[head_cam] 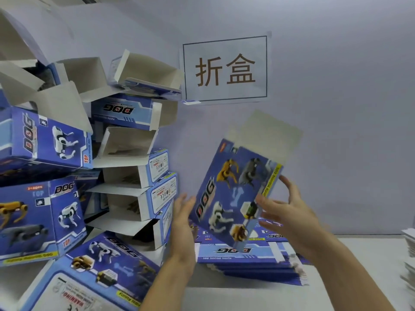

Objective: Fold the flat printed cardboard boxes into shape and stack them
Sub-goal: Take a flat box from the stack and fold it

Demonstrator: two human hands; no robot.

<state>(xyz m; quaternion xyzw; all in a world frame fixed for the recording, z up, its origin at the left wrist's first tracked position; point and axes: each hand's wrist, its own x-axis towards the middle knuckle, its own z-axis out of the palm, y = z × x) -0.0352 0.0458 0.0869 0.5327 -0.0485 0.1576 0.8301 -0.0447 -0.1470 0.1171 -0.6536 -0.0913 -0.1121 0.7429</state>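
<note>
I hold one blue printed box [233,194] with robot-dog pictures tilted in the air above the table, its grey top flap sticking up. My left hand [183,223] lies flat against the box's left edge with straight fingers. My right hand [289,212] grips the right edge, thumb on the printed face and fingers behind. Below it lies a pile of flat blue boxes [251,259]. A tall heap of folded boxes [125,176] with open ends fills the left side.
A paper sign [225,68] with two characters hangs on the pale wall behind. A folded box [96,272] lies on its side at the near left. White stacked sheets [409,261] sit at the right edge of the white table [247,297].
</note>
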